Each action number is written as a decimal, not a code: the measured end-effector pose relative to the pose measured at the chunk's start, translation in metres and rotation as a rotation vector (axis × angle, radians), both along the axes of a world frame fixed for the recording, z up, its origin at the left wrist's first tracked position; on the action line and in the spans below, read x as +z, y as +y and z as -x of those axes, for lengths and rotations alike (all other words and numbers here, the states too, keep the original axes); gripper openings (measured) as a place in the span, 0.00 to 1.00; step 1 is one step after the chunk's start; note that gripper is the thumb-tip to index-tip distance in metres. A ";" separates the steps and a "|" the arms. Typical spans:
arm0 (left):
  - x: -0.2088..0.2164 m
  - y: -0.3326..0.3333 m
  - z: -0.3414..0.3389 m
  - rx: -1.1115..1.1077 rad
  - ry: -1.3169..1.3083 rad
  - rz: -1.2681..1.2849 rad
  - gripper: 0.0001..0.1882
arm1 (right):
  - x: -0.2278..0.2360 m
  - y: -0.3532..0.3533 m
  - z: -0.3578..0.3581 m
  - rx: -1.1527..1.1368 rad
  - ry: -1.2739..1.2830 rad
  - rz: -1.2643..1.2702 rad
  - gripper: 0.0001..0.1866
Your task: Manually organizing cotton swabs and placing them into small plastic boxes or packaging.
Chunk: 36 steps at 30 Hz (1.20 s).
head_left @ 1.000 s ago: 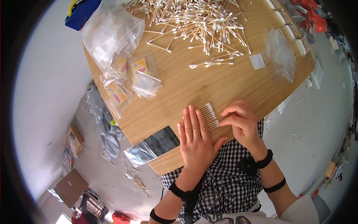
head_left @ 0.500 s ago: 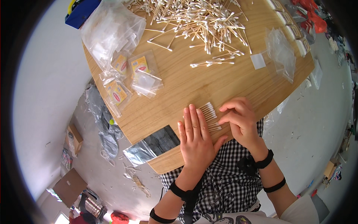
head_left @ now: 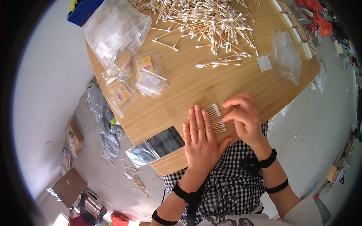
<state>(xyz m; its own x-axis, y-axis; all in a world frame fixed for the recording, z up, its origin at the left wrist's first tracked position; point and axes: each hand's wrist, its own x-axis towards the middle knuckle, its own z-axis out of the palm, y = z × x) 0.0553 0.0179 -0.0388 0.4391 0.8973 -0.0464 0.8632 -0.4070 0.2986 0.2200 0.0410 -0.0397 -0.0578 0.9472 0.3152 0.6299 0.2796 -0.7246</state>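
A small row of cotton swabs (head_left: 215, 118) lies on the counter (head_left: 181, 94) between both hands, sticks running lower-left to upper-right. The left hand (head_left: 200, 137) presses flat, grip open; the right hand (head_left: 243, 116) curls loosely beside, holding nothing.

Wooden table (head_left: 181, 94), cotton swabs (head_left: 205, 17), clear bags (head_left: 117, 26), dark pouch (head_left: 156, 145)

Bright, even daylight, soft shadows under the hands; glare on plastic bags (head_left: 113, 28); fisheye bends the table (head_left: 181, 98) edge, corners black.
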 end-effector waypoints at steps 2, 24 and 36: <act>0.001 0.000 -0.001 0.000 -0.002 0.001 0.52 | 0.001 0.001 -0.001 -0.017 0.015 -0.011 0.11; 0.000 0.000 -0.001 0.004 0.009 -0.007 0.52 | 0.005 0.002 0.004 -0.040 -0.084 0.020 0.12; 0.000 0.000 -0.001 0.002 -0.001 0.003 0.53 | 0.002 0.002 0.003 -0.045 -0.078 0.023 0.11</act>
